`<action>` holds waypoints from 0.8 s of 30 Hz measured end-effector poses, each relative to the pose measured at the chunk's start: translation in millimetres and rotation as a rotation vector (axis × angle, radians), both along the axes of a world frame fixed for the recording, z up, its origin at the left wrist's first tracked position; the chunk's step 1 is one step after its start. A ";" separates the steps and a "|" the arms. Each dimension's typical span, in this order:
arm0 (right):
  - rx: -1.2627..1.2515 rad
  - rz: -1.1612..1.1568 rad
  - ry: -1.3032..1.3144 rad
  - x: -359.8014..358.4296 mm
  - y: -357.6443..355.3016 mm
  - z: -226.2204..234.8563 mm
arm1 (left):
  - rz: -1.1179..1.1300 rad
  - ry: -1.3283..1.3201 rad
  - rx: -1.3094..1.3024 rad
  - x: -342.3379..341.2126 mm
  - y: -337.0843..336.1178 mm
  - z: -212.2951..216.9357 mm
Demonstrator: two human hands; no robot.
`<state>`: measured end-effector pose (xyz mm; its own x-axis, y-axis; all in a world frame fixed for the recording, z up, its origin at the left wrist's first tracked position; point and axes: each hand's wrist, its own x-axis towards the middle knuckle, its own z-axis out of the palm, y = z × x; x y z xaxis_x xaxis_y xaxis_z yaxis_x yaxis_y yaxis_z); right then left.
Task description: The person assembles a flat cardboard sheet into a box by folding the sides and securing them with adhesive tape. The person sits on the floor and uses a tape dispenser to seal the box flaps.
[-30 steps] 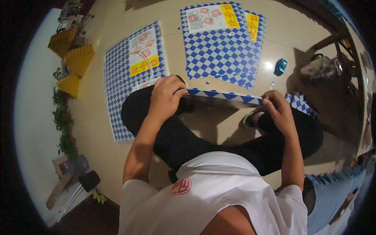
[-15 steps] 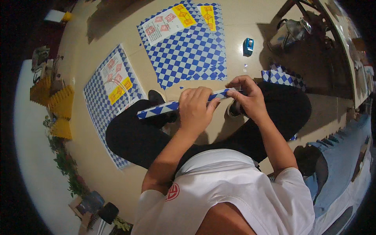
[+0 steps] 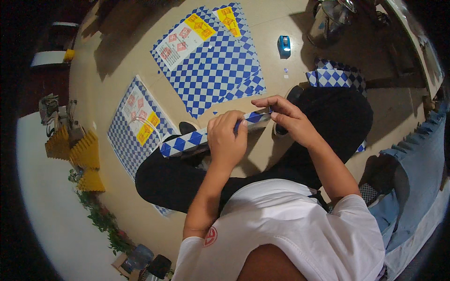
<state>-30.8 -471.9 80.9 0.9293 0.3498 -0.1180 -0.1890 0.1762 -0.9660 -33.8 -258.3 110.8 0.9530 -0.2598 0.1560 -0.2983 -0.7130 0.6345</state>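
A long, narrow folded strip of blue-and-white checkered paper [image 3: 182, 143] lies slantwise over my lap, its left end lower than its right. My left hand [image 3: 228, 139] is closed around its middle, fingers on top and thumb pressed along the near side. At the strip's right end is my right hand [image 3: 294, 120], its thumb against the end and its forefinger reaching over the far side. Something thin and dark shows by that thumb, too small to make out. Beyond my hands, checkered sheets [image 3: 211, 75] with white and yellow printed panels lie overlapping on the floor.
Left of my knee lies a stack of similar sheets [image 3: 123, 136] with a pale cord [image 3: 150, 122] on it. A blue tape dispenser [image 3: 284, 47] stands on the floor. Folded checkered pieces [image 3: 335, 77] rest beyond my right knee, near a table frame [image 3: 412, 51] and a metal kettle-like vessel [image 3: 328, 21].
The strip has tilted to show more of its broad face. My right hand has moved slightly left and its forefinger is straighter. The whole view has shifted a little.
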 end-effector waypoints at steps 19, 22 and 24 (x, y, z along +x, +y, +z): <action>-0.017 -0.015 0.382 7.6 -9.1 -2.9 | -0.204 -0.210 0.074 -10.9 2.7 -1.9; -0.212 0.020 0.354 12.8 -15.9 7.2 | -0.183 -0.195 0.048 -10.8 0.8 -0.5; -0.152 0.030 0.401 11.8 -16.2 7.8 | -0.174 -0.187 0.034 -10.9 -0.7 -1.1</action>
<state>-19.0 -488.1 88.7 0.7892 0.3269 -0.5200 -0.5575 0.0261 -0.8298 -44.7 -259.0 109.8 0.8486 -0.4260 0.3138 -0.5287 -0.6607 0.5329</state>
